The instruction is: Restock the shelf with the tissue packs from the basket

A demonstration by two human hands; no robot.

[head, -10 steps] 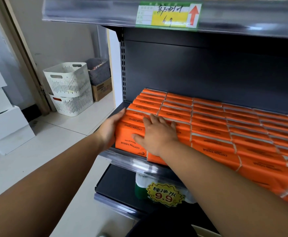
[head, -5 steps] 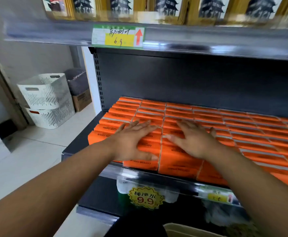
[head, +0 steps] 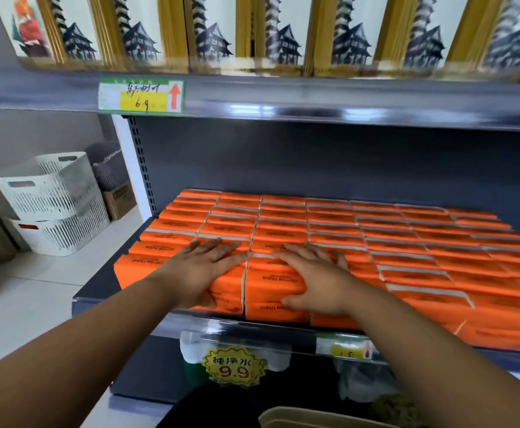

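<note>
On the shelf (head: pixel 104 288), at its front left, I am pressing both hands down on the packs (head: pixel 283 233), which are filling the shelf in close rows from the back to the front rail (head: pixel 252 327). My left hand (head: pixel 204 268) is lying wide and flat on one front column, fingers straight, thumb dropping over the front face. My right hand (head: pixel 314 281) is lying the same way on the column just beside it. Neither hand is holding anything. A thin seam is showing between the two columns under my hands.

Risk 1, as I judge it: the packs are looking soft, so uneven pressure could be buckling a row and popping a neighbour out of line.

Risk 2: spreading my hands would be widening the seam and crowding the corner pack (head: pixel 135 267), which is sitting with nothing on its left. It could be sliding toward the shelf's open end and the floor (head: pixel 36 304).

Risk 3: drawing my hands back with thumbs hooked could be dragging a front pack over the low rail.

A beige rim (head: pixel 298 417) is showing at the lower edge. I cannot tell whether it is the basket, or whether any packs are waiting in it.
</note>
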